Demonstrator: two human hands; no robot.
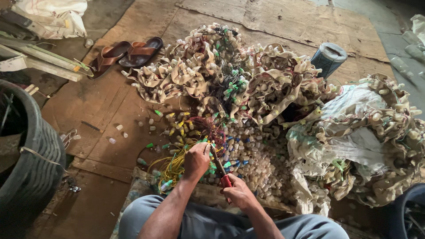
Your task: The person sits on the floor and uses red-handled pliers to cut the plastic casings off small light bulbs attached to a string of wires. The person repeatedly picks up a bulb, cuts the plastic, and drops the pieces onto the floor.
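My left hand grips a bundle of thin yellow, red and green wires with small coloured bulb caps on them. My right hand holds a red-handled cutter, its tip pointing up into the wires beside my left fingers. Both hands work just in front of my knees in grey trousers. Ahead lies a big heap of tangled beige strips studded with small bulb sockets, and loose pale caps cover the floor to the right of the hands.
A pair of brown sandals lies at the back left on cardboard sheets. A black rubber tub stands at the left. A dark cylinder tin sits behind the heap. A white woven sack with more strips fills the right.
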